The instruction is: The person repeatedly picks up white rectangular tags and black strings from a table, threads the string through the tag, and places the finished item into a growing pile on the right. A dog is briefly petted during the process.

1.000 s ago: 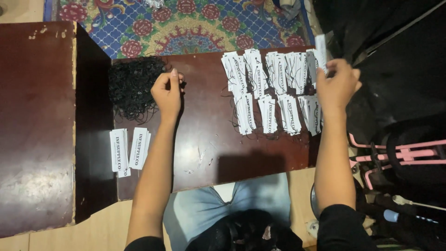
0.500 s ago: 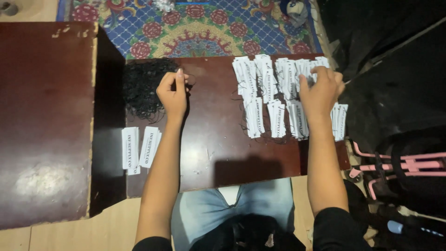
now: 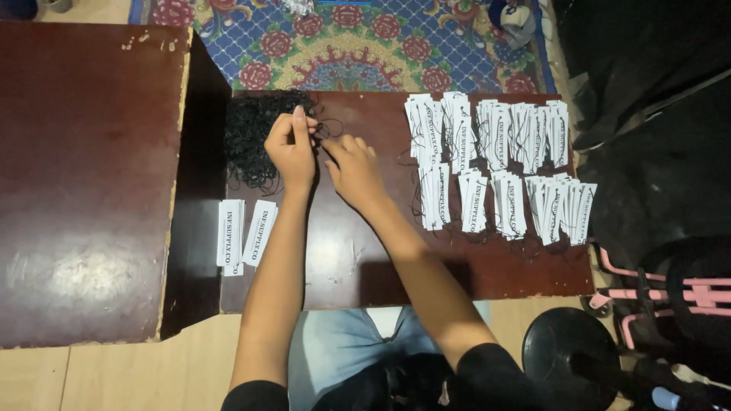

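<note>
black string loops (image 3: 255, 141) sit in a tangled heap at the far left end of the low dark wooden table (image 3: 350, 266), right up against the taller table's side. our left hand (image 3: 293, 148) is on the heap's right edge, fingers pinched together on what looks like a single loop pulled up from the pile. our right hand (image 3: 354, 167) is just beside it, nearly touching, fingertips curled in toward the same spot. honestly we can't tell if the right one is actually gripping the thread or just resting near it, it's too thin to see there.

moving out from there, two small stacks of white paper tags (image 3: 245, 234) lie near the table's left edge, just below the heap. over on the right half we've got rows of finished white tags (image 3: 499, 164) with thin black strings on them, laid out in two rough lines, overlapping each other.

to the left is a taller reddish-brown table (image 3: 84, 175). beyond the far edge there's a patterned blue rug (image 3: 358, 46) with red flowers. a pink and black bag (image 3: 670, 297) is down at the right.
</note>
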